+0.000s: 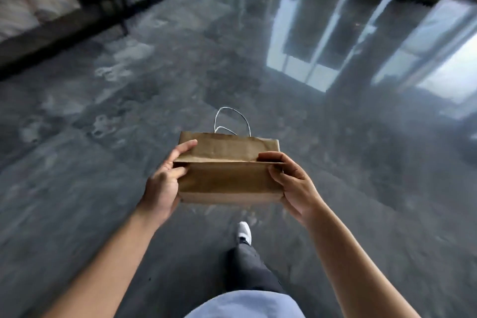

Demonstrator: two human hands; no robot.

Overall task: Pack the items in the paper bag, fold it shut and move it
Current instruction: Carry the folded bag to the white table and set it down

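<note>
From the head view, the folded-shut paper bag hangs in mid-air above the glossy grey floor, pinched at its fold between 2 hands, left hand clasping one end, right hand the other, white handles poking out beyond the grip.

both hands grip the folded-shut paper bag above the glossy floor, left hand at its left end, right hand at its right; a white shoe shows below the bag.
</note>
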